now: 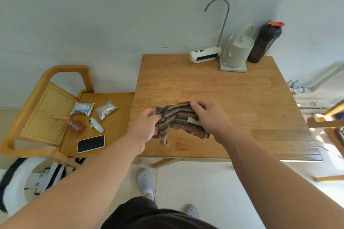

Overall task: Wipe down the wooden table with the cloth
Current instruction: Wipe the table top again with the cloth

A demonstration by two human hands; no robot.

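A striped multicoloured cloth (181, 121) is bunched up just above the front left part of the wooden table (232, 98). My left hand (144, 126) grips its left end with curled fingers. My right hand (208, 115) holds its upper right edge, thumb and fingers pinching the fabric. A white label shows on the cloth near my right hand. A loose end of the cloth hangs down toward the table's front edge.
At the table's back right stand a white water dispenser (204, 55) with a curved spout, a cream kettle (237, 50) and a dark bottle (264, 42). A wooden chair (55, 117) at left holds a phone (91, 143), two foil packets, a white device and a spray bottle.
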